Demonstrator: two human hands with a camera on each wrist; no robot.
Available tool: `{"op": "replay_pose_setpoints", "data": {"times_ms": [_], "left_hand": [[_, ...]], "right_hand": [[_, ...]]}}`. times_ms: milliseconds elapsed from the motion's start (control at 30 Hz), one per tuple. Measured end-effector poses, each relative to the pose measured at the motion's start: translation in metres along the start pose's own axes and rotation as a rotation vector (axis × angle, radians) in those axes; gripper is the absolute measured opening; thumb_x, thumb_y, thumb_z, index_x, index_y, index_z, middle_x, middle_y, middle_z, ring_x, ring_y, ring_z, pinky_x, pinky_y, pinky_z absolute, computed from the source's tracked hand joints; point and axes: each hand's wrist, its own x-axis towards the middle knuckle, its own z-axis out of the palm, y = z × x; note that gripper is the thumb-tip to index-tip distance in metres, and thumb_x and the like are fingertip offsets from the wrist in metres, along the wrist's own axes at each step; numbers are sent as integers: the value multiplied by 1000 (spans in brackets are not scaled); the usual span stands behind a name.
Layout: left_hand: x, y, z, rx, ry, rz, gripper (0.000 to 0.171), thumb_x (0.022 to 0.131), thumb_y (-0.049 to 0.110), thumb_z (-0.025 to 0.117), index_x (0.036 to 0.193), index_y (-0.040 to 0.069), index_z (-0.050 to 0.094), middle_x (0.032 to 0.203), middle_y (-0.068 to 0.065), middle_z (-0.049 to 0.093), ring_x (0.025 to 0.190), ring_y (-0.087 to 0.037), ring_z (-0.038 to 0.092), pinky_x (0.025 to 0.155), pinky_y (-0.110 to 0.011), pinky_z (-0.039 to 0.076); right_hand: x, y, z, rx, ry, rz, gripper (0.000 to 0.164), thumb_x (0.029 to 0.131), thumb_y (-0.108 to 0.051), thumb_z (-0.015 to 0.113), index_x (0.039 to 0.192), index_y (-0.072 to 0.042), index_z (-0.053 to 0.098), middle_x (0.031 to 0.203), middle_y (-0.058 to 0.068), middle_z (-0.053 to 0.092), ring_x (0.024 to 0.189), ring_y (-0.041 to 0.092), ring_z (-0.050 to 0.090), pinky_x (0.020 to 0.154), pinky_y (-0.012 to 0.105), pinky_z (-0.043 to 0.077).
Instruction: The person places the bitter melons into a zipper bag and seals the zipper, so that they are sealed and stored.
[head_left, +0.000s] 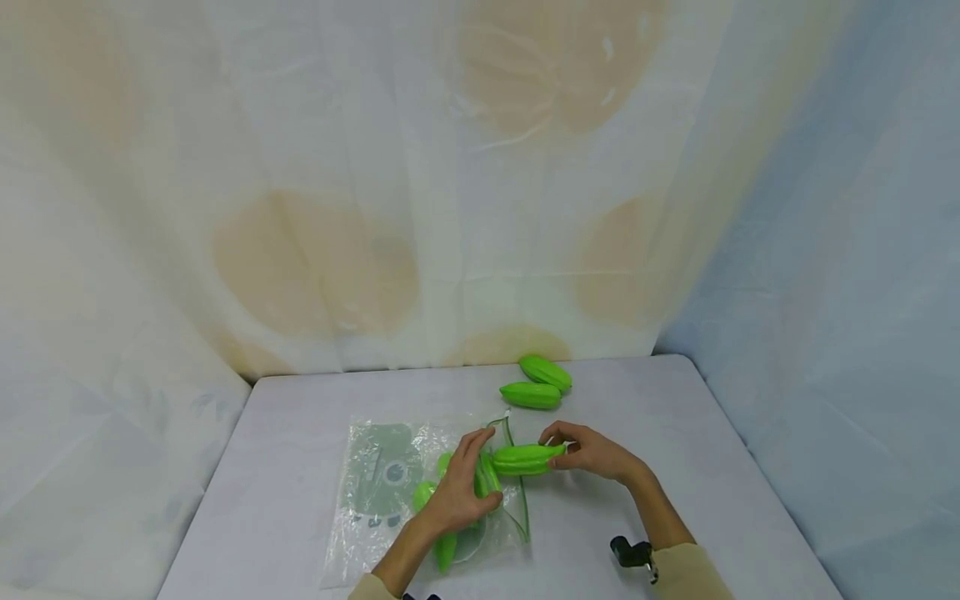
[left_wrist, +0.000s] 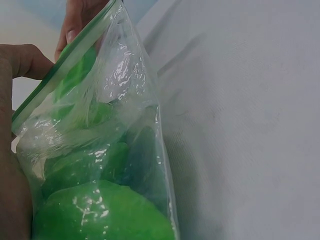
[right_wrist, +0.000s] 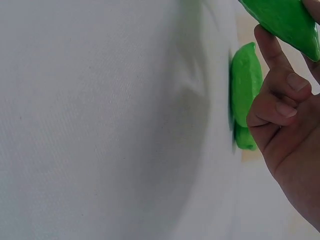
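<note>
My right hand (head_left: pixel 588 450) pinches the right end of a green ridged gourd (head_left: pixel 519 460). In the head view that gourd lies level, its left end at the mouth of a clear zip bag (left_wrist: pixel 137 95). Several more green gourds (left_wrist: pixel 100 212) show through the plastic. My left hand (head_left: pixel 459 496) grips the bag near its mouth, thumb and fingers apart around it. In the left wrist view its thumb (left_wrist: pixel 32 61) lies against the green zip strip (left_wrist: pixel 55 67). The right wrist view shows the held gourd (right_wrist: pixel 285 20) raised above the tabletop.
Two more green gourds (head_left: pixel 531 395) lie close together near the table's back edge. Pale printed curtains (head_left: pixel 480 250) hang behind and beside the white table (head_left: pixel 270 467). The flat part of the bag with a grey-green print (head_left: pixel 386 467) spreads out left of my left hand.
</note>
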Motion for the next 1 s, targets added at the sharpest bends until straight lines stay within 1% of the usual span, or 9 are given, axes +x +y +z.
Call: {"op": "replay_pose_setpoints", "data": {"times_ms": [333, 467, 767, 900, 1000], "left_hand": [[0, 0, 1, -4, 12, 14, 99, 75, 25, 73, 160, 27, 21, 155, -2, 33, 142, -29, 37, 108, -60, 38], [1, 0, 1, -6, 4, 3, 100, 75, 24, 73, 160, 29, 21, 155, -2, 33, 143, -28, 36, 109, -59, 38], [1, 3, 1, -8, -2, 6, 100, 75, 26, 74, 160, 28, 21, 156, -2, 32, 144, -30, 34, 109, -60, 37], [0, 3, 1, -8, -6, -2, 100, 76, 23, 75, 160, 29, 21, 157, -2, 31, 145, -29, 33, 109, -60, 37], [-1, 3, 2, -13, -14, -16, 101, 77, 22, 76, 160, 30, 21, 156, -1, 31, 145, -28, 32, 110, -59, 36]], "right_hand": [[0, 4, 3, -14, -2, 3, 34, 91, -30, 73, 121, -18, 63, 115, 8, 64, 96, 23, 62, 73, 36, 53], [1, 6, 5, -5, -1, 3, 34, 91, -29, 73, 121, -18, 63, 115, 8, 64, 95, 23, 62, 72, 37, 53], [2, 5, 10, 37, -10, 14, 33, 90, -30, 74, 119, -18, 63, 114, 10, 65, 98, 27, 61, 75, 48, 54], [3, 6, 14, 31, -24, -1, 30, 91, -30, 73, 117, -18, 65, 111, 8, 66, 97, 29, 61, 74, 48, 54], [4, 6, 16, 24, -36, -13, 27, 92, -28, 73, 115, -17, 65, 110, 6, 68, 97, 31, 62, 73, 45, 54]]}}
